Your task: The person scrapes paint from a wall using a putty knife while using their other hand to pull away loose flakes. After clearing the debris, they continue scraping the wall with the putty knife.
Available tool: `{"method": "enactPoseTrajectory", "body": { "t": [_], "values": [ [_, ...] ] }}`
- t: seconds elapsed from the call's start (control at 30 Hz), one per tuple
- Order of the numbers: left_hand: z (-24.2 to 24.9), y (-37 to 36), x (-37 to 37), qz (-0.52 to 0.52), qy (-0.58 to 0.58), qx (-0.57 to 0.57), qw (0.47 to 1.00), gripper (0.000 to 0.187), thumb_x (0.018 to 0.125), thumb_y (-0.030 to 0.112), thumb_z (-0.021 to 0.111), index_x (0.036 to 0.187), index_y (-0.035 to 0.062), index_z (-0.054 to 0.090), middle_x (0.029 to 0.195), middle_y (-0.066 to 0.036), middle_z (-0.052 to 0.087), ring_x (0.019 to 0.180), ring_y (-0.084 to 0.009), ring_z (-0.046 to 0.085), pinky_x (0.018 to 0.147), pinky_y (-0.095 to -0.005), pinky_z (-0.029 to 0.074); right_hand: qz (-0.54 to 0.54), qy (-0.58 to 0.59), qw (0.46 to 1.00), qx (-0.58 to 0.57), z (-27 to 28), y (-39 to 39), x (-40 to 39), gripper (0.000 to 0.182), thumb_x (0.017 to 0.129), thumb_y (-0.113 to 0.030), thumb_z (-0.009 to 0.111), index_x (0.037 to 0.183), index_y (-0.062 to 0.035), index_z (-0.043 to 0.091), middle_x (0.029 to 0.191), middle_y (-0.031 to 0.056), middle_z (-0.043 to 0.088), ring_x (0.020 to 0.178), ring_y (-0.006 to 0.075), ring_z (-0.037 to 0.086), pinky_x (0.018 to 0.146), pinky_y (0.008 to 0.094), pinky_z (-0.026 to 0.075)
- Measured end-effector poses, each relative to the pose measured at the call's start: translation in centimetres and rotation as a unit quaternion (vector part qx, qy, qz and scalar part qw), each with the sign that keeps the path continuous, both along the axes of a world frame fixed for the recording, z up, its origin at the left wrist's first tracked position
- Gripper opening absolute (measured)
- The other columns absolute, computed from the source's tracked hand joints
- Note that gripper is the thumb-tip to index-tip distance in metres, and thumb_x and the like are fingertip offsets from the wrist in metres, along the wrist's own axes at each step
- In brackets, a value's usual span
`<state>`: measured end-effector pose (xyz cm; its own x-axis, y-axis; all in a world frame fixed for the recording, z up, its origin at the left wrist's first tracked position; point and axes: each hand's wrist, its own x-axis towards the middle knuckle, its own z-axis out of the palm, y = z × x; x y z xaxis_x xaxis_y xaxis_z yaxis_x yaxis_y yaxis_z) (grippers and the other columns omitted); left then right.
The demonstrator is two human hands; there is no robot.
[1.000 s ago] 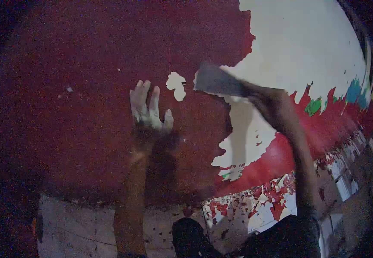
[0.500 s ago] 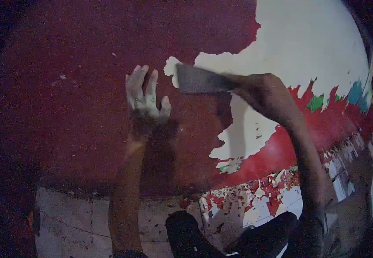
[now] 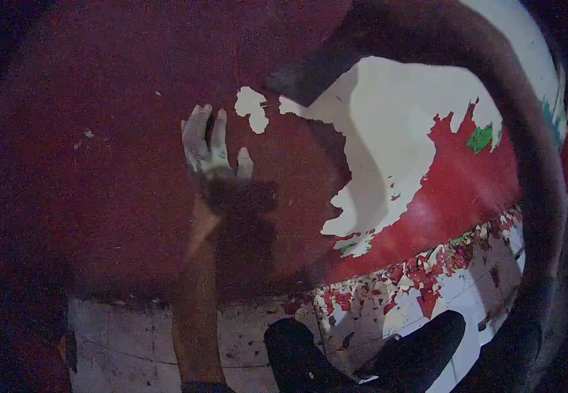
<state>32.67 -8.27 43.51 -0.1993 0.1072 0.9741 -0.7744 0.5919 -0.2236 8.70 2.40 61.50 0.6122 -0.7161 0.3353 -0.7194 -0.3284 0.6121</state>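
My left hand (image 3: pixel 213 149) lies on the dark red painted wall (image 3: pixel 127 196), fingers stretched out and holding nothing. My right hand (image 3: pixel 366 33) is in shadow, closed around a scraper whose wide flat blade (image 3: pixel 307 77) points left and down against the paint. Right below the blade a small bare white patch (image 3: pixel 252 108) shows in the red. A larger stripped white area (image 3: pixel 395 124) spreads to the right, with ragged paint edges. The scraper's handle is hidden in the dark hand.
Along the wall's foot the tiled floor (image 3: pixel 127 334) carries many red and white paint flakes (image 3: pixel 415 278). My dark-shod feet (image 3: pixel 290 347) stand close to the wall. A green paint remnant (image 3: pixel 480 139) clings at the right.
My right hand and the scraper have moved upward, with the forearm now arching over the white area. The small white patch shows uncovered. My left hand has stayed nearly in place.
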Motion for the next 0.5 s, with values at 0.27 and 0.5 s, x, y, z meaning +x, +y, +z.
{"method": "enactPoseTrajectory", "body": {
  "t": [0.27,0.5],
  "values": [
    [-0.6,-0.2,0.2,0.008,-0.006,-0.013,1.000,0.061,0.076,0.031,0.056,0.129,0.0005,0.046,0.133,-0.019,0.041,0.126,-0.0375,0.037,0.105,-0.0565,0.026,0.063,-0.034,0.997,-0.040,1.4,0.3,-0.7,0.016,0.081,-0.017,0.060,0.094,-0.0134,0.069,0.085,0.0094,0.068,0.074,0.0272,0.066,0.068,0.0381,0.053],
    [-0.5,-0.3,0.1,0.013,-0.008,-0.020,1.000,0.060,0.078,0.033,0.054,0.128,0.0007,0.047,0.132,-0.019,0.041,0.125,-0.0373,0.037,0.104,-0.0563,0.027,-0.012,0.004,1.000,-0.027,0.8,0.4,-2.1,0.011,0.079,-0.020,0.059,0.079,-0.0124,0.068,0.078,0.0109,0.067,0.073,0.0283,0.065,0.072,0.0419,0.052]
  ]
}}
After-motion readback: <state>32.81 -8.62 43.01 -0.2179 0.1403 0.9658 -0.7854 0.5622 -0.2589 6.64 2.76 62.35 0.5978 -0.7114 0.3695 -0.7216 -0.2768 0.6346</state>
